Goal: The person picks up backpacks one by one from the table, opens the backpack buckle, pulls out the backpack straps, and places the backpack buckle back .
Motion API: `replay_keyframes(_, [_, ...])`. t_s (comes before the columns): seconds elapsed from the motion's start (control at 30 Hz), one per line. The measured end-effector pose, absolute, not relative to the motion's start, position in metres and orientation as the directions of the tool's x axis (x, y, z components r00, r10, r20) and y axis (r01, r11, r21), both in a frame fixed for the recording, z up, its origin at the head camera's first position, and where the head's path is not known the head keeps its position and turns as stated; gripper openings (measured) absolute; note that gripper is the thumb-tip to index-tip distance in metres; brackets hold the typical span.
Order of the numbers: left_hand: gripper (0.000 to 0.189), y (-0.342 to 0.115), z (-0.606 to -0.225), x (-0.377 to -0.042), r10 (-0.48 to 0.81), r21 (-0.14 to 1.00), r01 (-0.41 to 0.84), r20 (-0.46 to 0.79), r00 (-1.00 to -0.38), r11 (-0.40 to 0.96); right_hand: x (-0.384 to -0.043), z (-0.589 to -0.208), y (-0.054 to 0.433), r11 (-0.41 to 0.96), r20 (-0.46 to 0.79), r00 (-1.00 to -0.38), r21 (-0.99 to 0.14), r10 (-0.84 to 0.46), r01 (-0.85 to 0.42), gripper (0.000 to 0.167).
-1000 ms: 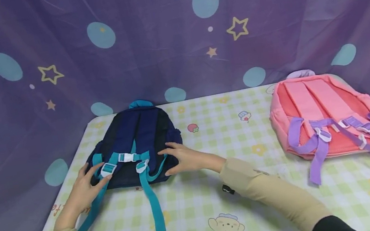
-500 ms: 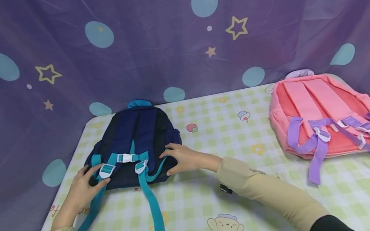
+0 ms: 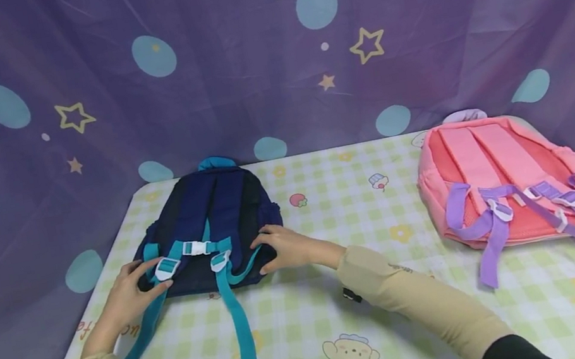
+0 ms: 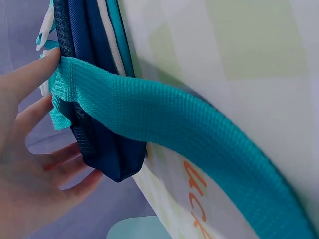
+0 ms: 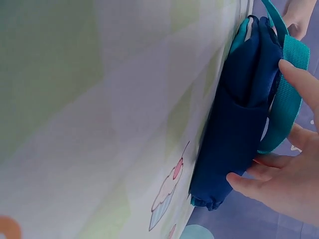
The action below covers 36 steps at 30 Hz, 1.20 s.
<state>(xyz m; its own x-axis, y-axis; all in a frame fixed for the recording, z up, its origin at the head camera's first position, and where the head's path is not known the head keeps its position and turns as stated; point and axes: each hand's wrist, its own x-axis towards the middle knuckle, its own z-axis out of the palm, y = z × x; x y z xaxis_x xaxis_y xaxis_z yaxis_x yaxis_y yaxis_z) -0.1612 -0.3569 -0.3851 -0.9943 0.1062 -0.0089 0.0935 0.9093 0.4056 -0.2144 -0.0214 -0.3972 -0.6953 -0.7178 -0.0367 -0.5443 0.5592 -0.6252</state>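
A navy backpack with teal straps lies on its front, its back panel up. My left hand touches its lower left corner, with thumb and fingers spread beside a white strap adjuster. In the left wrist view a teal strap runs from the bag's edge past my fingertips to the cloth. My right hand rests on the lower right side, fingers loosely spread. The right wrist view shows those fingers against the bag's side and a looped teal strap. A white buckle joins the chest strap, fastened.
At the right a pink backpack with purple straps also lies back panel up. Both bags are on a green checked tablecloth. Behind them hangs a purple curtain with stars. A loose teal strap end hangs toward the front.
The bags and both hands stay nearly in place. The whole view shifts slightly, and the fingers make only tiny movements along the navy backpack.
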Motion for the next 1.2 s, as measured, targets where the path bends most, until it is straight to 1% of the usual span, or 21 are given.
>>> replay_keyframes(0.23, [0.062, -0.355, -0.387, -0.161, 0.131, 0.413, 0.128, 0.022, -0.991, 0.901, -0.212, -0.397, -0.017, 0.564, -0.038, -0.702, -0.627, -0.711, -0.538, 0.051])
replay_keyframes(0.77, [0.059, -0.331, -0.388, -0.159, 0.218, 0.426, 0.232, 0.083, -0.973, 0.874, -0.208, -0.396, 0.013, 0.575, -0.035, -0.719, -0.627, -0.694, -0.526, 0.05])
replay_keyframes(1.2, [0.059, -0.308, -0.394, -0.158, 0.308, 0.422, 0.343, 0.149, -0.94, 0.84, -0.203, -0.393, 0.046, 0.603, -0.081, -0.737, -0.637, -0.671, -0.479, 0.051])
